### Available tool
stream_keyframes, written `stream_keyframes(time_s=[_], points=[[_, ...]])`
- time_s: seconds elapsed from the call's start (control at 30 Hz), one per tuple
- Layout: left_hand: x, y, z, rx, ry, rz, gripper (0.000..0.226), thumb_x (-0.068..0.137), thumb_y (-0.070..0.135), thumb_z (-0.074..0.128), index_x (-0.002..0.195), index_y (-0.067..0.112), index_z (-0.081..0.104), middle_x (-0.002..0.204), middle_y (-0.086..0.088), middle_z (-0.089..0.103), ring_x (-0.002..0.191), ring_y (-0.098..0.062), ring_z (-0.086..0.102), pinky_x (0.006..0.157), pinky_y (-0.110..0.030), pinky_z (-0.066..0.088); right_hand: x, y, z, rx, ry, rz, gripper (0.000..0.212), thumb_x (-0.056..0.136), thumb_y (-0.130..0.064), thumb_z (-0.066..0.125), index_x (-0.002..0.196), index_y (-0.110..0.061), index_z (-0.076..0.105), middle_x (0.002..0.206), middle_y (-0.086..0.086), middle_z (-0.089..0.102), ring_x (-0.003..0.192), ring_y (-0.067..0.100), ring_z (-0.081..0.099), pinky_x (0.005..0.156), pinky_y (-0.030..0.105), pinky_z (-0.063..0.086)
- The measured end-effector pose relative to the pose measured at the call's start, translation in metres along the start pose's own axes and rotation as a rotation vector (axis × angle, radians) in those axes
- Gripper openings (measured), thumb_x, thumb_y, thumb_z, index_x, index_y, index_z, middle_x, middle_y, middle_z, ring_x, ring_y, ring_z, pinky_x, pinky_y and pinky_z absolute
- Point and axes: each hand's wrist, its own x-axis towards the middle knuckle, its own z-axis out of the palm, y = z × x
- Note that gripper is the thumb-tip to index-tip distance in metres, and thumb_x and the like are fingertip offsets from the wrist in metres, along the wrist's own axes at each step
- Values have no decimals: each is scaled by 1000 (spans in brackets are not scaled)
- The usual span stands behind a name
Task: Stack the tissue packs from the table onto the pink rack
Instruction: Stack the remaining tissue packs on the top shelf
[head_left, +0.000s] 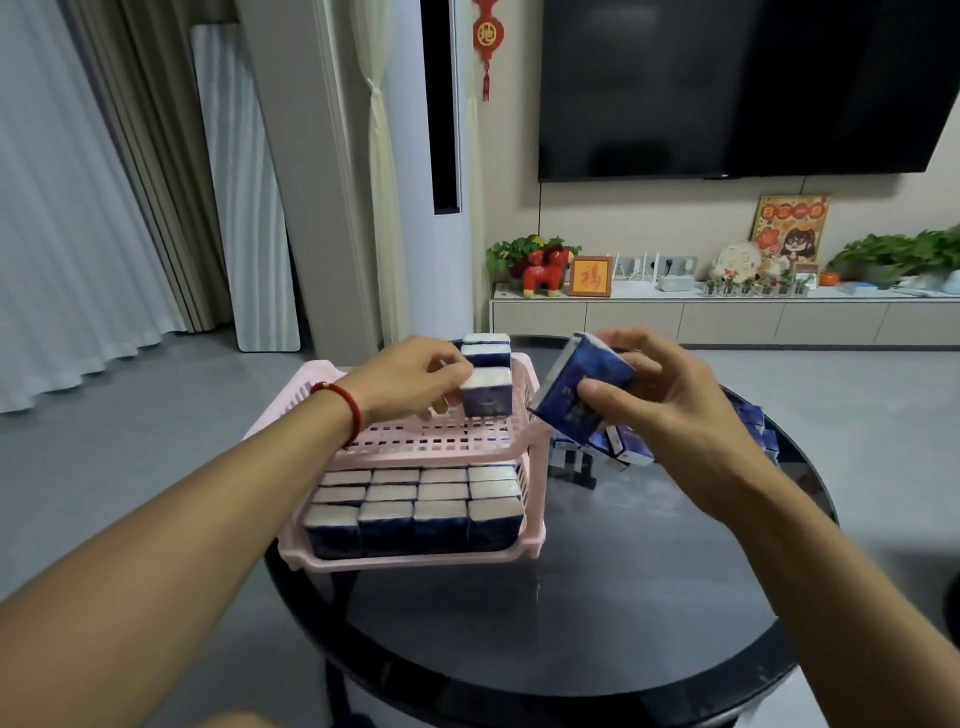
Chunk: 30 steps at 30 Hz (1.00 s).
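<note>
A pink two-tier rack (415, 447) stands on the left half of a round black table (597, 597). Its lower tier is packed with several blue-and-white tissue packs (413, 519) standing on end. On the upper tier, a short row of packs runs along the right side. My left hand (410, 376) pinches the nearest pack of that row (485, 392), which stands upright on the tier. My right hand (649, 395) grips another blue pack (582, 387), tilted in the air just right of the rack. Loose packs (623, 447) lie on the table beneath my right hand.
More blue packs (758, 426) lie near the table's far right edge. Behind the table are grey floor, a low white cabinet (727, 317) with ornaments and plants, a wall television and curtains on the left. A red bracelet sits on my left wrist.
</note>
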Motion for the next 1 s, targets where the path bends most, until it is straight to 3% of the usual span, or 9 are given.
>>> stream_keyframes(time_s=[0.1,0.27,0.4,0.47,0.63,0.73,0.8,0.9,1.0], points=[[10,2,6,-31,132,-51,33,108,32,46,99,10,70,88,-9,75,81,-25,73,71,-34,61,30,-6,15,-156,-55,-38,40,88,-9,77,121,-25,62,111,2,73,97,14,72,78,31,63],[23,2,17,-157,292,-149,31,103,33,56,91,7,68,79,-13,76,69,-29,76,66,-38,65,70,-1,38,-418,-181,-28,40,83,-15,83,117,-21,65,109,-2,72,100,17,70,88,45,61],[23,-2,19,-237,335,-206,33,100,43,59,99,11,64,83,-8,76,67,-25,76,64,-38,65,83,11,53,-747,-158,-123,45,80,-18,85,121,-26,67,115,-3,57,98,12,58,78,23,52],[22,-4,19,-306,320,-221,35,101,46,58,102,11,62,91,-8,75,71,-24,76,67,-41,66,84,19,59,-794,-116,-138,46,80,-18,85,121,-27,66,119,-2,48,99,13,52,75,18,44],[9,-9,18,-516,182,-149,30,103,30,52,128,14,56,121,-11,62,101,-27,67,81,-47,64,84,27,62,-772,-63,-98,61,79,-15,85,130,-24,53,133,1,40,111,18,50,88,26,52],[7,-18,19,-331,-4,-39,92,87,19,76,159,24,20,146,1,43,122,-24,58,91,-40,58,87,24,61,-830,-121,-101,84,75,-20,87,146,-24,43,146,4,37,132,24,39,107,36,44],[12,-22,20,-143,-71,-21,122,74,30,84,163,32,0,159,-1,35,132,-26,51,107,-40,49,93,22,60,-902,-215,-81,101,74,-25,89,157,-26,31,162,3,26,147,27,25,120,45,32],[18,-20,21,-31,-127,-49,131,73,34,86,162,29,-11,158,-7,41,138,-26,46,114,-37,41,103,21,57,-860,-353,19,116,75,-27,89,163,-30,14,172,-4,4,156,24,15,125,42,23],[21,-17,24,21,-124,-26,125,81,21,81,162,26,-15,159,-7,36,130,-25,51,108,-35,48,107,22,56,-864,-407,53,110,77,-25,88,162,-27,19,171,-4,10,153,23,24,120,35,26]])
